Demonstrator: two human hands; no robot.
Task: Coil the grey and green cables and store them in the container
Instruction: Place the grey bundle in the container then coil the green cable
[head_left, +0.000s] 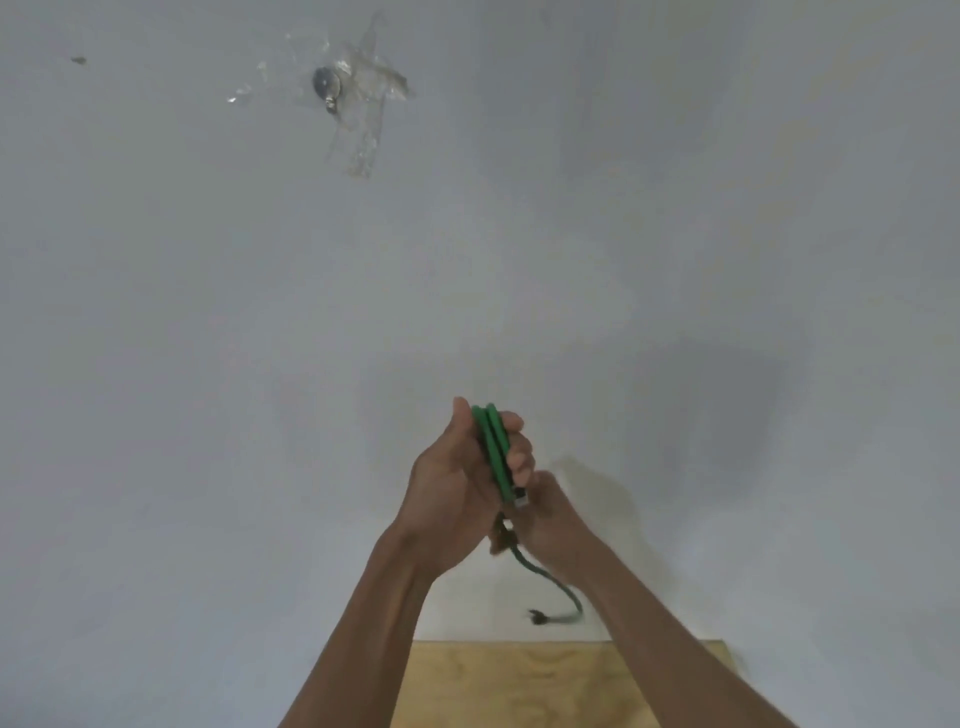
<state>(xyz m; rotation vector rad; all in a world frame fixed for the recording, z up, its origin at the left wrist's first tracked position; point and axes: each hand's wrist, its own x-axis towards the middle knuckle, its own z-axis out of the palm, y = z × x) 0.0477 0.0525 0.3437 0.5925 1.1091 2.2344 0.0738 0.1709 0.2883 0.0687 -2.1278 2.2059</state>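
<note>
In the head view, both bare hands are raised in front of a pale wall, pressed close together around the green cable (493, 447). The cable is folded into a tight bundle of parallel bright green strands that stand nearly upright between the palms. The left hand (452, 483) is closed on the bundle, thumb up along its left side and fingers curled over its right side. The right hand (545, 512) sits just below and to the right, touching the bundle's lower end, where a small pale connector (521, 500) shows; whether its fingers pinch the cable cannot be told. A loose tail of the cable (550, 584) hangs below the hands, curves to the right and ends in a dark plug (535, 617) in mid-air.

The wall (675, 208) is greyish white and slightly uneven, with soft shadows behind the hands. High on its left, strips of clear tape (366, 104) hold a small round metal piece (326, 83). Along the bottom edge, between the forearms, lies a light plywood worktop (493, 680).
</note>
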